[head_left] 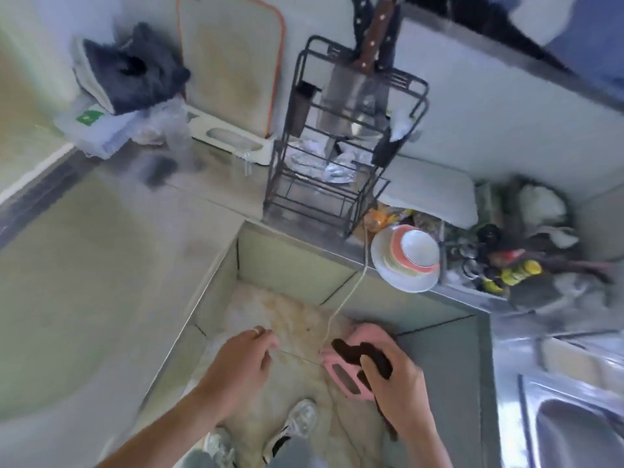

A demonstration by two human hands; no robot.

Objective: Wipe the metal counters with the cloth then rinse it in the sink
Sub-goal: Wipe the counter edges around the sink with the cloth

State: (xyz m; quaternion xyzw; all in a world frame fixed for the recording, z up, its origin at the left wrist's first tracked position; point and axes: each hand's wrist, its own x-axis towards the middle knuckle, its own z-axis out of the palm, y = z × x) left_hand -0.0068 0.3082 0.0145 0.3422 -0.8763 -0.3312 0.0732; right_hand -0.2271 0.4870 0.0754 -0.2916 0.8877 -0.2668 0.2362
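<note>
Item: right hand (398,390). Your fingers are closed around a dark brown cloth (363,358) and a pink slotted object (347,366) together; what the pink piece is, blur hides. A tail of the cloth hangs below your wrist.

Item: left hand (241,369). Fingers narrowed to a pinch on a thin pale cord (351,292), which runs up to the counter edge beside the stacked plates (407,261).

Item: metal counter (111,265), L-shaped, wrapping the floor gap where you stand. Left run mostly bare. Back corner carries a wire knife rack (337,143) and a cutting board (233,65); the right run is crowded with plates and clutter.

Item: sink (580,430), lower right, well apart from the cloth.

Handling note: the cloth is off the metal. You likely need to let go of the cord and the pink piece first, so the cloth lies flat under your palm. Begin on the bare left run, stroking toward its front edge. Go gently near the plates overhanging the edge.
</note>
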